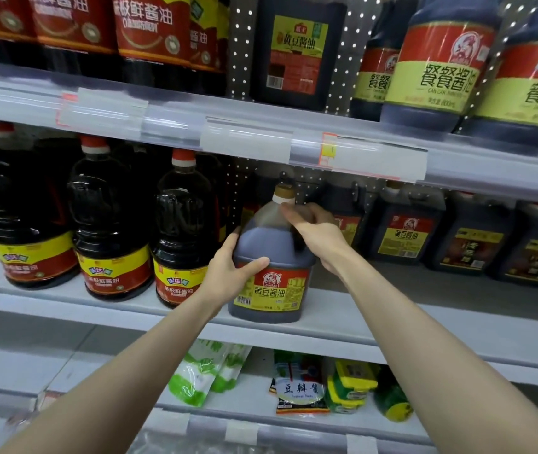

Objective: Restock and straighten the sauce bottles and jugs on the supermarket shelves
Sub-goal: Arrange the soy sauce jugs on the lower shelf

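On the white middle shelf (343, 309), red-capped soy bottles (179, 234) stand left of the soy sauce jug (270, 250) at the front edge. The left hand (228, 273) clasps the jug's side with the thumb across its front. The right hand (316, 234) curls round its handle. Squarer jugs (405, 231) stand to its right.

The place is a shop aisle of the supermarket kind. White metal shelves are stacked one above another: an upper shelf (169, 106), a middle shelf (375, 322) and a lower shelf (176, 417). A clear label rail (244, 142) is fitted along the front edge of the upper shelf, and a red-and-yellow price tag (329, 149) is held in it. A perforated back panel (239, 44) is seen behind the goods. Identical products are lined up in rows: red-capped dark sauce bottles (110, 231) at the left of the middle shelf, square jugs (405, 231) at its right, yellow-banded bottles (434, 70) above. Sealed packets (300, 391) are laid on the lower shelf.
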The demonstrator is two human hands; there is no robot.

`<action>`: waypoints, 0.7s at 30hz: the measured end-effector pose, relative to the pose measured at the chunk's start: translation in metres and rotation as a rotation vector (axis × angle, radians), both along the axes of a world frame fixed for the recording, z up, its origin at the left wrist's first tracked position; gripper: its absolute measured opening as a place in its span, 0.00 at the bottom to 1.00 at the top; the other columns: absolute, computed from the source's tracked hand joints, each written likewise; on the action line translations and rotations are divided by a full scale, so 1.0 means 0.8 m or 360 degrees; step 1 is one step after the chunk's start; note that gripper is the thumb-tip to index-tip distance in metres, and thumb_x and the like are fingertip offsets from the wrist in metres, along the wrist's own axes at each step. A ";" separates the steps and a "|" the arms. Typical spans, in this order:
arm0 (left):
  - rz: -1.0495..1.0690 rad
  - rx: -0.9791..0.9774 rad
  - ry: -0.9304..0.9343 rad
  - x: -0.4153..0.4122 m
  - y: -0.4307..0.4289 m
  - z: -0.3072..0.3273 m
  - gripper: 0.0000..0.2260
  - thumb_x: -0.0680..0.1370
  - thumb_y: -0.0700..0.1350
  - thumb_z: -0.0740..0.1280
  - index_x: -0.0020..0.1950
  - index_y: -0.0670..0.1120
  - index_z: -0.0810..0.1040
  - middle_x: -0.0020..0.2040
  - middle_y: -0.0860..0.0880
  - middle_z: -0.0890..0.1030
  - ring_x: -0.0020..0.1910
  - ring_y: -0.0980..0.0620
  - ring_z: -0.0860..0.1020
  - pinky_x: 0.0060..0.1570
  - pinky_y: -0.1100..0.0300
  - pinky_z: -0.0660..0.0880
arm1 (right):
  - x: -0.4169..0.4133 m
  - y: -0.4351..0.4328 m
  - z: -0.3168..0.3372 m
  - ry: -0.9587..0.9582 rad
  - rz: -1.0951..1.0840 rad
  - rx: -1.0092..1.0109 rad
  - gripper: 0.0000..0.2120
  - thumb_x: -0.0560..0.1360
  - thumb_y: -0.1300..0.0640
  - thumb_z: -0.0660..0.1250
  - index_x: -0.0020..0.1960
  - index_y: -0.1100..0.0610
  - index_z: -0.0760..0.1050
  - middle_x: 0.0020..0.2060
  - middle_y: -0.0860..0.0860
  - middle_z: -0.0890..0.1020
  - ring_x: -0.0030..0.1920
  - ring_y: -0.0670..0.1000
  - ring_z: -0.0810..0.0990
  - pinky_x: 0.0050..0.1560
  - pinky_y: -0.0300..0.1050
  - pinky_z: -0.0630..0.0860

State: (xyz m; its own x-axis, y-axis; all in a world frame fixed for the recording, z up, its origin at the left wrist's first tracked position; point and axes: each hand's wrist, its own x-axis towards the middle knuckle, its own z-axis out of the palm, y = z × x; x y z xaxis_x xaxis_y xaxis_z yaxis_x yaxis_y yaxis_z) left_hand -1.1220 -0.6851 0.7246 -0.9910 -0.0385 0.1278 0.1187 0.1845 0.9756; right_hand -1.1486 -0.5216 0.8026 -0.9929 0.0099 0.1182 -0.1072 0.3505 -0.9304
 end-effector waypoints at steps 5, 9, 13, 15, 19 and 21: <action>0.0011 0.0078 0.0006 0.002 0.006 -0.011 0.31 0.75 0.51 0.71 0.74 0.48 0.62 0.64 0.48 0.77 0.59 0.49 0.78 0.56 0.47 0.78 | 0.008 0.004 -0.028 0.0014 -0.0008 -0.0089 0.22 0.74 0.42 0.69 0.62 0.50 0.69 0.58 0.50 0.78 0.55 0.51 0.79 0.47 0.41 0.75; 0.0033 0.0227 -0.0006 0.008 0.008 -0.022 0.34 0.73 0.60 0.69 0.75 0.53 0.62 0.67 0.51 0.75 0.63 0.51 0.76 0.60 0.47 0.76 | 0.026 0.006 -0.069 -0.0127 -0.0062 -0.0121 0.37 0.69 0.38 0.72 0.69 0.54 0.63 0.64 0.51 0.73 0.58 0.51 0.77 0.54 0.50 0.80; 0.0054 0.0413 -0.0052 0.011 0.012 -0.028 0.28 0.79 0.53 0.65 0.77 0.56 0.58 0.71 0.52 0.71 0.65 0.51 0.74 0.62 0.48 0.75 | 0.038 0.010 -0.097 -0.0168 -0.0002 -0.0274 0.32 0.75 0.47 0.69 0.73 0.51 0.58 0.62 0.46 0.75 0.52 0.44 0.79 0.49 0.43 0.80; 0.0052 0.0514 -0.0096 0.009 0.014 -0.029 0.27 0.80 0.50 0.63 0.78 0.56 0.57 0.71 0.52 0.71 0.63 0.51 0.75 0.61 0.47 0.76 | 0.034 0.011 -0.102 -0.0191 0.0005 -0.0288 0.38 0.73 0.43 0.70 0.76 0.49 0.55 0.66 0.48 0.74 0.58 0.49 0.79 0.54 0.50 0.80; 0.0055 0.0559 -0.0076 0.004 0.014 -0.035 0.26 0.80 0.51 0.63 0.77 0.57 0.58 0.70 0.52 0.72 0.62 0.51 0.77 0.58 0.46 0.77 | 0.025 0.013 -0.111 -0.0209 0.0012 -0.0304 0.39 0.70 0.39 0.71 0.75 0.47 0.57 0.66 0.49 0.76 0.60 0.52 0.79 0.55 0.59 0.80; 0.0068 0.0553 -0.0069 0.002 0.014 -0.035 0.26 0.80 0.51 0.63 0.77 0.57 0.59 0.70 0.52 0.72 0.62 0.51 0.77 0.58 0.46 0.77 | 0.022 0.015 -0.114 -0.0188 0.0012 -0.0319 0.39 0.70 0.39 0.71 0.74 0.47 0.58 0.65 0.49 0.76 0.60 0.52 0.79 0.55 0.60 0.80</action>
State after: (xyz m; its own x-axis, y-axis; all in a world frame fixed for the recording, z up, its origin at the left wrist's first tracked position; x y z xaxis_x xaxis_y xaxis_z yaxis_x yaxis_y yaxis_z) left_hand -1.1201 -0.6742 0.6966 -0.9918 -0.1139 0.0577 0.0752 -0.1557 0.9849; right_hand -1.1312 -0.5099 0.7111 -0.9999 0.0142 -0.0026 0.0048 0.1567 -0.9876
